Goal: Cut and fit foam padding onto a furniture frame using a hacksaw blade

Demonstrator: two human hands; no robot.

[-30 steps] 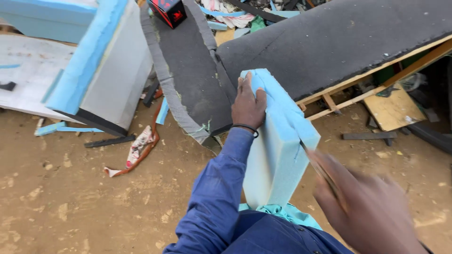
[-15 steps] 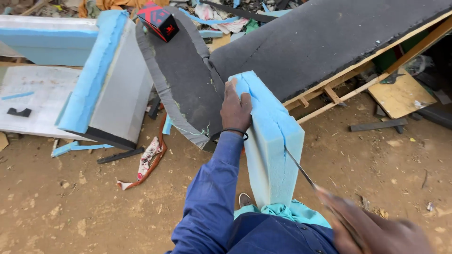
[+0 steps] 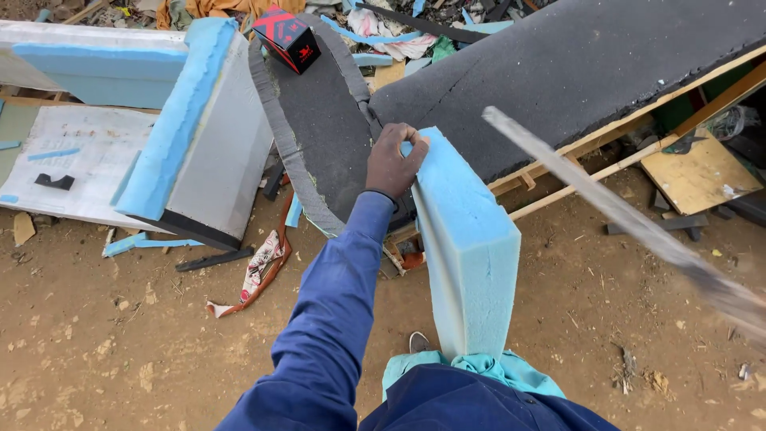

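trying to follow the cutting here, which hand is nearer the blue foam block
Left. The left hand grips the top edge of the blue foam block. The right hand is out of view; only a blurred long blade shows, apart from the block on its right.

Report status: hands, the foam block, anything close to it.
Left hand grips top edge of upright blue foam block. Right hand out of frame; blurred long blade at right. Dark foam slab just behind.
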